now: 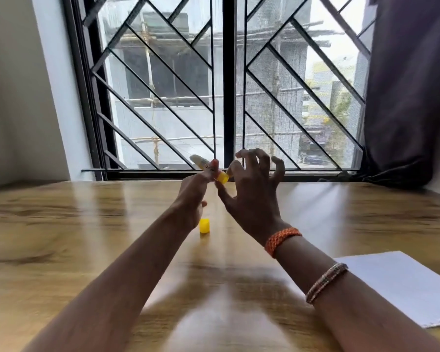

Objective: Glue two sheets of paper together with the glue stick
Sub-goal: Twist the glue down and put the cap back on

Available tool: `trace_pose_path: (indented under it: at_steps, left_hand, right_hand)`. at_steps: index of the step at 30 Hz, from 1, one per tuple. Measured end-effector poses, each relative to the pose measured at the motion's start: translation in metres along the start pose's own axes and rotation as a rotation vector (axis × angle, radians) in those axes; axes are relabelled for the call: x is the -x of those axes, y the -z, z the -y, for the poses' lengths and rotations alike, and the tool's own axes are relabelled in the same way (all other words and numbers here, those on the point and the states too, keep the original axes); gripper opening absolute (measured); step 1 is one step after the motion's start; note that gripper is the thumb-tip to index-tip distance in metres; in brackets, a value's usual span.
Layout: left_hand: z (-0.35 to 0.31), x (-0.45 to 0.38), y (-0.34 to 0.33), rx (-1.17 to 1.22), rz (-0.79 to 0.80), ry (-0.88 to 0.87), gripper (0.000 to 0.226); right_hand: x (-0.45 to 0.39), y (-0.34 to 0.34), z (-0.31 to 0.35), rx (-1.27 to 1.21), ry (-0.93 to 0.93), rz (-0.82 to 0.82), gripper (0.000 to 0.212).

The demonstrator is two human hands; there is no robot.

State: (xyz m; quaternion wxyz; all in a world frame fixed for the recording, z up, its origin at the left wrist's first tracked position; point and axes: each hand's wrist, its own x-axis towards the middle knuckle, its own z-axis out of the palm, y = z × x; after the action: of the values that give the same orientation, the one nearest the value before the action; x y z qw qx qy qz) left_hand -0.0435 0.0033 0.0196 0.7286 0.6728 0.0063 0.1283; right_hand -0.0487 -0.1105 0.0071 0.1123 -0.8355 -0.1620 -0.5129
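My left hand (pixel 192 196) holds the glue stick (pixel 203 165) up above the wooden table (pixel 61 224), the stick tilted with its pale tip up to the left and its yellow base down to the right. My right hand (pixel 249 191) pinches that yellow base (pixel 223 177) between thumb and forefinger, the other fingers spread and curled. The yellow cap (pixel 204 225) stands alone on the table below my left hand. White paper (pixel 401 285) lies at the table's right, partly under my right forearm.
A barred window (pixel 226 85) runs along the table's far edge. A dark curtain (pixel 404 97) hangs at the right and bunches onto the table's back right corner. A white wall stands to the left.
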Motion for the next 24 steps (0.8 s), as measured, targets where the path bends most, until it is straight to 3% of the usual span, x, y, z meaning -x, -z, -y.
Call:
trace_pose_path:
  at_steps: [3,8,11,15,18,20,24]
  left_hand:
    - [-0.001,-0.003,-0.001,-0.015,0.005,-0.007,0.030]
    - [0.001,-0.004,-0.004,-0.033,0.007,0.036,0.027]
    - [0.001,-0.003,-0.004,0.031,0.028,0.107,0.030]
    - [0.001,-0.003,-0.002,0.090,0.018,0.115,0.026]
    - [0.002,-0.005,0.001,0.065,0.046,0.104,0.021]
    - [0.003,-0.006,0.002,0.026,0.026,0.094,0.022]
    - [0.005,-0.003,0.001,-0.035,-0.053,0.095,0.041]
  right_hand:
    - [-0.001,0.003,0.001,0.039,0.076,-0.059,0.021]
    - [0.000,0.003,0.000,0.148,0.187,-0.116,0.032]
    - [0.001,-0.002,0.000,0.025,0.011,-0.033,0.024]
    - [-0.001,-0.013,0.001,-0.367,-0.319,0.148,0.028]
    - [-0.001,-0.014,0.000,-0.475,-0.373,0.153,0.029]
    - [-0.002,-0.010,-0.001,-0.381,-0.284,0.124,0.029]
    - [-0.002,0.003,0.000,0.078,0.114,-0.044,0.023]
